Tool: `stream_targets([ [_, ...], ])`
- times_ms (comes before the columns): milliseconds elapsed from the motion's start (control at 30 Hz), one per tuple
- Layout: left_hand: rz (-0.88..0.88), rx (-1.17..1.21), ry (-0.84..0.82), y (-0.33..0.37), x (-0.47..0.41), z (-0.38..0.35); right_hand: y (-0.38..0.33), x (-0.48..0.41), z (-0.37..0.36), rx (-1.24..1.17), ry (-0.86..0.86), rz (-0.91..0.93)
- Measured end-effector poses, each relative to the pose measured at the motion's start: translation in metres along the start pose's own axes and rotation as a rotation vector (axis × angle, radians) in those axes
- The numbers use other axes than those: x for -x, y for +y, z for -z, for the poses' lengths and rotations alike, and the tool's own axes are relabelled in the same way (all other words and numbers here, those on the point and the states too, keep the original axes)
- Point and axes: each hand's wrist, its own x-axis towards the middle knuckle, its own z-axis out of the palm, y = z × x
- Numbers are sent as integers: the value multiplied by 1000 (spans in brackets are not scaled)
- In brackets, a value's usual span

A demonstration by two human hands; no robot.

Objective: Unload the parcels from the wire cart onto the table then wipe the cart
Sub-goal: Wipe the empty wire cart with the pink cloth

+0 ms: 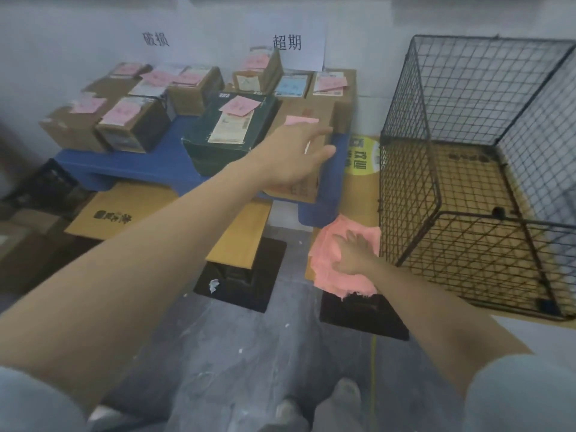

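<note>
Low in the frame the right hand [353, 255] clutches a pink cloth [330, 269] beside the emptied wire cart [467, 182], ready to wipe, while the left hand [296, 151] spreads wide, steadying a brown parcel [299, 188] among the parcels [137, 123] on the blue counter [140, 163].

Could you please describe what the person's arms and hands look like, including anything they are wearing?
Both forearms are bare, with short light blue-grey sleeves ending near the elbows. The left hand and right hand are bare: no gloves, and no watch, rings or markings visible.
</note>
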Motion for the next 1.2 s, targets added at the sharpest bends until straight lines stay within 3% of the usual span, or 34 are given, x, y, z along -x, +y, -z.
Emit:
stream_targets([
  [100, -21, -16, -8, 5, -8, -1, 6, -7, -10, 17, 22, -26],
  [233, -58, -42, -7, 10, -14, 7, -1, 8, -7, 58, 274, 53],
  [467, -81, 17, 48, 17, -18, 31, -30, 31, 31, -259, 341, 2],
  [667, -99, 33, 16, 32, -43, 38, -48, 115, 90, -416, 472, 206],
  [933, -136, 92, 13, 56, -91, 43, -15, 230, 170, -477, 604, 124],
  [1200, -152, -10, -12, 72, -137, 20, 58, 264, 255, -627, 874, 51],
])
